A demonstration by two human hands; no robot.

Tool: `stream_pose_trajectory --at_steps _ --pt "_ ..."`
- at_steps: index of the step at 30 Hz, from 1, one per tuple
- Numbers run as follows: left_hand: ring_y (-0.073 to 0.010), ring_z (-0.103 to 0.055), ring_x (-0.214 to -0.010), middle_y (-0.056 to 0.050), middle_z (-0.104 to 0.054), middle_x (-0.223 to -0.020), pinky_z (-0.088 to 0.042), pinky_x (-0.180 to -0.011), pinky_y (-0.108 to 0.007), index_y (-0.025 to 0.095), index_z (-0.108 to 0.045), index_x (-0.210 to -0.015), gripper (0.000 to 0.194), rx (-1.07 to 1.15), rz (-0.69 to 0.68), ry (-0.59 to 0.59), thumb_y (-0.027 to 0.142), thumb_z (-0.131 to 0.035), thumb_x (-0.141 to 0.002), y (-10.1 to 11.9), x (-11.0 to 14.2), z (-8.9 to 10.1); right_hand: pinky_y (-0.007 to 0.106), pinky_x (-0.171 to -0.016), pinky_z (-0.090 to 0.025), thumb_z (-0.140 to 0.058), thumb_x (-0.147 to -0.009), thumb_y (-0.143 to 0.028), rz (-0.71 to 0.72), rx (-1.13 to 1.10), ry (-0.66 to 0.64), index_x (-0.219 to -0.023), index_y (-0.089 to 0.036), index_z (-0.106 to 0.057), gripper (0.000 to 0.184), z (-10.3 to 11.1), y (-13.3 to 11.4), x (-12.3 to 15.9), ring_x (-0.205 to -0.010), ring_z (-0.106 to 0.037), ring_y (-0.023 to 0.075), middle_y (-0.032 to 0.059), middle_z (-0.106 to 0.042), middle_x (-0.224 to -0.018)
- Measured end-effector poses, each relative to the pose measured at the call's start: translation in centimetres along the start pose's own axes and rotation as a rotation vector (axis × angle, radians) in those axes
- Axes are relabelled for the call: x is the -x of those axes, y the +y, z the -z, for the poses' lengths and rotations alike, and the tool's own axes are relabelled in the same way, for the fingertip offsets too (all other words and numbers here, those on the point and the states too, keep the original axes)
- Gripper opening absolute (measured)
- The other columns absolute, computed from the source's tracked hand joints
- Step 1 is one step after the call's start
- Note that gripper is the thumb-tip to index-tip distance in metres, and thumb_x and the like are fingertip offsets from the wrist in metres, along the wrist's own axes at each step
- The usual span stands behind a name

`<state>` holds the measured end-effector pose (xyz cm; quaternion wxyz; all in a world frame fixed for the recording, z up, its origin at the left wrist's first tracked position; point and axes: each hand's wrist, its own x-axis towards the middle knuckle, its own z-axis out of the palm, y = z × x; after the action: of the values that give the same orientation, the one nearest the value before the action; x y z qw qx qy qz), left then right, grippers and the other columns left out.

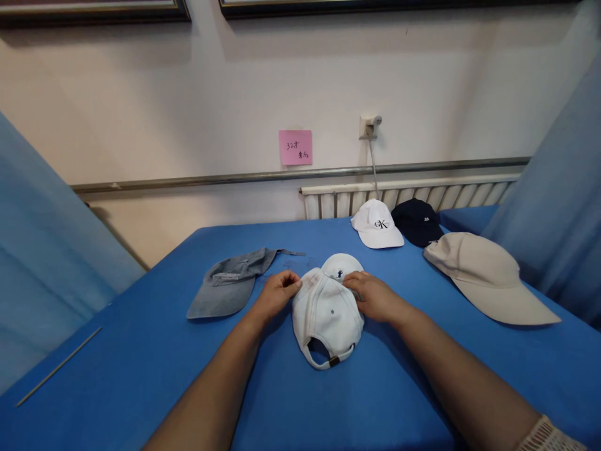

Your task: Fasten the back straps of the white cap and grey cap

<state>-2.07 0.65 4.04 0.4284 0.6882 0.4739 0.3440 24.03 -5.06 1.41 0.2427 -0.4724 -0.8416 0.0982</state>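
Note:
A white baseball cap (331,313) lies in the middle of the blue-covered table, its back strap and opening towards me. Beyond the crown, its small dark emblem shows near the far edge. At the cap's left side, my left hand (280,293) has thumb and fingers pinched at the fabric. My right hand (375,297) grips the right side near the brim, its fingertips partly hidden by the cap. Left of my left hand rests a grey cap (230,282) with a loose strap pointing right.
Farther back on the table (141,351) sit a white cap with black letters (377,224) and a dark navy cap (417,222). A beige cap (488,272) lies at the right. One thin stick (59,366) is at the left. Blue curtains (42,250) flank the table; a radiator (338,203) stands behind.

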Motion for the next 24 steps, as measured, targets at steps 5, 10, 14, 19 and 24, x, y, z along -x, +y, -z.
stream_pose_trajectory --at_steps 5,10,14,19,24 --pt "-0.0129 -0.048 -0.063 0.001 -0.055 -0.067 -0.038 -0.059 -0.024 0.016 -0.059 -0.071 0.026 -0.058 -0.003 -0.063 0.041 -0.065 -0.069 -0.4 0.0 -0.4 0.034 -0.076 -0.044 -0.057 -0.078 -0.009 -0.056 0.304 -0.178 -0.090 -0.014 -0.069 0.018 -0.6 -1.9 -1.1 -0.088 -0.063 0.0267 0.0140 -0.070 -0.091" --pt "-0.0127 -0.048 -0.063 0.002 -0.055 -0.067 -0.038 -0.060 -0.024 0.016 -0.059 -0.070 0.025 -0.039 -0.014 -0.053 0.040 -0.065 -0.069 -0.5 0.0 -0.5 0.033 -0.078 -0.042 -0.055 -0.078 -0.010 -0.072 0.332 -0.180 -0.091 -0.013 -0.065 0.016 -1.1 -1.5 -1.1 -0.089 -0.062 0.0260 0.0144 -0.069 -0.092" --pt "-0.0119 -0.047 -0.063 0.002 -0.055 -0.066 -0.038 -0.061 -0.023 0.016 -0.058 -0.069 0.024 0.046 -0.028 0.047 0.039 -0.067 -0.069 -0.1 -0.1 -0.2 0.030 -0.075 -0.042 -0.053 -0.084 -0.016 -0.150 0.056 0.158 -0.083 -0.018 -0.062 0.009 -0.1 -0.4 -0.3 -0.081 -0.060 0.0202 0.0068 -0.066 -0.082" --pt "-0.0120 -0.049 -0.063 0.001 -0.056 -0.066 -0.039 -0.060 -0.023 0.016 -0.059 -0.072 0.027 0.154 -0.023 0.155 0.040 -0.070 -0.066 0.2 -0.2 0.1 0.026 -0.066 -0.043 -0.053 -0.087 -0.027 -0.147 -0.357 0.556 -0.081 -0.020 -0.059 0.012 1.8 -0.2 0.5 -0.068 -0.053 0.0149 0.0003 -0.058 -0.073" --pt "-0.0139 -0.051 -0.061 0.000 -0.058 -0.066 -0.041 -0.058 -0.025 0.016 -0.060 -0.072 0.031 0.076 0.004 0.194 0.046 -0.068 -0.066 -0.5 -0.7 0.2 0.025 -0.062 -0.042 -0.058 -0.081 -0.019 -0.050 -0.438 0.402 -0.075 -0.020 -0.059 0.006 1.7 -1.9 0.8 -0.065 -0.053 0.0133 -0.0008 -0.058 -0.070"
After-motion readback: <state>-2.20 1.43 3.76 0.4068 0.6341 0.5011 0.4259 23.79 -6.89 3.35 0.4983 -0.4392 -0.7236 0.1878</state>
